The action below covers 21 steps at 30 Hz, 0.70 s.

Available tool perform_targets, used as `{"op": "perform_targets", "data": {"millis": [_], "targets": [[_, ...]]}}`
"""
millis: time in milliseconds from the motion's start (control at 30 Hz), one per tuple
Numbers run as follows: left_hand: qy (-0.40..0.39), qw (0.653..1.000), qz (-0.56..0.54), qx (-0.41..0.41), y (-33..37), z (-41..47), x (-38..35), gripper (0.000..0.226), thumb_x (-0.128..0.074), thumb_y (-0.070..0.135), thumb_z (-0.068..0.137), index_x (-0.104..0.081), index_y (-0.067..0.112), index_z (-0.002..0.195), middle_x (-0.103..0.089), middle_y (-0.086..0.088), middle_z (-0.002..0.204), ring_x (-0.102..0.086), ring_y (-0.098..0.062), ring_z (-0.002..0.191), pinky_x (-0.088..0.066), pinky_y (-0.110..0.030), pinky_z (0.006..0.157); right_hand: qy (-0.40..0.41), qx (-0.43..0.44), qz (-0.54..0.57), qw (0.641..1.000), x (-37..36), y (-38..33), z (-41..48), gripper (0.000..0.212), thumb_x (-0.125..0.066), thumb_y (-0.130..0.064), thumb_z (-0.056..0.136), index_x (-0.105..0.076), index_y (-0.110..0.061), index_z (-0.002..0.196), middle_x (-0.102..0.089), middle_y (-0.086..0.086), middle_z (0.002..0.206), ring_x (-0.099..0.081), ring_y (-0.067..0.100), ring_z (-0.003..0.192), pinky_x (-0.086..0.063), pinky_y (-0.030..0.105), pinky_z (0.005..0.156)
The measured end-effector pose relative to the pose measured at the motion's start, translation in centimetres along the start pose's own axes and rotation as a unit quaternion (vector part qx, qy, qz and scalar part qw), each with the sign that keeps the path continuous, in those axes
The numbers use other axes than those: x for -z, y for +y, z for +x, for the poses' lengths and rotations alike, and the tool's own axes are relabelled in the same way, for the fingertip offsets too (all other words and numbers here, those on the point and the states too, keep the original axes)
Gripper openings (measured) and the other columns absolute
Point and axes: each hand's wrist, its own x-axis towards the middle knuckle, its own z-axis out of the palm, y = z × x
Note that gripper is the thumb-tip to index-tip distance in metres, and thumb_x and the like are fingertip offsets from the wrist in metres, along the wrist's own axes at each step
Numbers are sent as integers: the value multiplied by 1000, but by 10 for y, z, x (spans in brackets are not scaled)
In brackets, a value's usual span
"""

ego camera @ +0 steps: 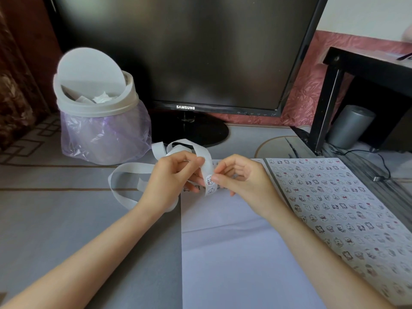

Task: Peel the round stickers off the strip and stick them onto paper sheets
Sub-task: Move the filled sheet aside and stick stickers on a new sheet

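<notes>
Above sheet (234, 253): left hand (171, 175) grips strip (124, 170); right hand (243, 177) fingers (219, 178) seemingly pinch sticker (209, 179).

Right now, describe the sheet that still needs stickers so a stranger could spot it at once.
Start at the black Samsung monitor and come forward across the grey desk. Two paper sheets lie side by side; take the left sheet, under the left hand and right hand. Unlike the right sheet, packed with rows of stickers, it is almost entirely blank white.
</notes>
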Motion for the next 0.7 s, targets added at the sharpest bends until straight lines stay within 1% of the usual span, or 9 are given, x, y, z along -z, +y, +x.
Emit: {"op": "perform_targets", "data": {"millis": [133,167,233,300,400,467,567,633,700], "targets": [[3,1000,-7,2,2,0,-1,18,-54,15,94,-64,5,82,-67,3,61,-66,-11,56,-52,-21,51,9,-1,6,1000,0,0,0,12,-73,-6,79,-67,-16,80,-64,-3,73,-57,7,67,-42,18,50],[3,1000,-10,6,3,0,-1,19,-54,16,94,-65,5,83,-68,3,61,-66,-12,57,-53,-21,52,12,3,11,1000,0,0,0,12,-73,-4,79,-67,-15,80,-65,-3,72,-57,6,65,-42,15,52],[-10,1000,-15,19,3,0,-1,21,-55,20,94,-67,5,84,-69,2,63,-67,-11,60,-55,-22,56,20,15,21,999,0,0,0,12,-73,-2,78,-68,-13,81,-66,-4,73,-57,5,66,-45,14,60],[-35,999,-16,34,2,0,-2,18,-59,18,91,-67,4,83,-71,0,66,-66,-9,63,-55,-20,60,27,21,23,999,0,1,0,12,-73,-1,78,-69,-13,81,-68,-4,73,-58,7,68,-47,15,65],[-59,997,-13,42,0,-1,-2,12,-61,10,89,-66,5,79,-70,3,65,-65,-5,62,-52,-16,60,28,25,16,999,2,1,0,11,-72,-2,79,-70,-13,81,-69,-2,74,-58,8,67,-47,15,65],[-61,997,-14,40,-2,-1,-2,11,-61,9,89,-66,6,79,-70,2,66,-65,-6,63,-53,-17,61,30,30,-2,999,2,2,-1,9,-72,-4,79,-71,-13,80,-69,-2,74,-57,8,67,-47,18,65],[-56,998,-19,37,-3,0,-2,11,-62,10,88,-68,3,83,-70,-1,68,-65,-6,63,-55,-19,64,36,32,-34,998,1,3,-1,8,-73,-8,80,-71,-16,80,-68,-4,74,-56,9,67,-47,27,66],[-55,998,-22,37,-3,-1,-2,10,-62,10,88,-68,3,85,-69,2,66,-64,-5,63,-54,-18,64,40,31,-38,998,1,3,-1,9,-73,-9,80,-70,-18,80,-67,-5,73,-56,9,67,-47,28,67],[-53,998,-27,37,-3,-1,-2,10,-62,11,87,-69,4,85,-69,0,67,-65,-7,65,-54,-17,64,42,33,-41,998,1,3,-2,9,-73,-9,80,-70,-18,80,-67,-4,74,-57,9,67,-48,28,66]]}}
